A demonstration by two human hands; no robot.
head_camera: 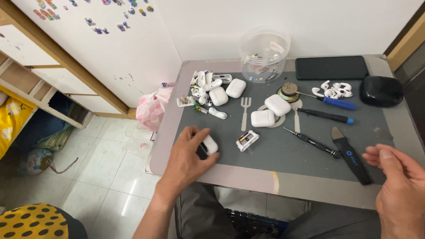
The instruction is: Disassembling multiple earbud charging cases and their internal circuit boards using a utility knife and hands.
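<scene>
My left hand [188,157] rests on the grey mat [265,146] near its front left corner, fingers closed around a white earbud case [210,144] that lies on the mat. My right hand [396,183] hovers at the front right edge of the table, fingers loosely curled and holding nothing. It is just right of a black pry tool [352,155] with a blue mark. A small opened white case part [247,140] lies right of my left hand.
Three white cases [263,117] and a heap of white earbud parts [206,86] lie further back. A clear plastic tub [264,53], a black phone [331,67], a black pouch [380,90], screwdrivers [326,116] and a round speaker [289,92] sit behind. A pink bag [152,108] hangs left of the table.
</scene>
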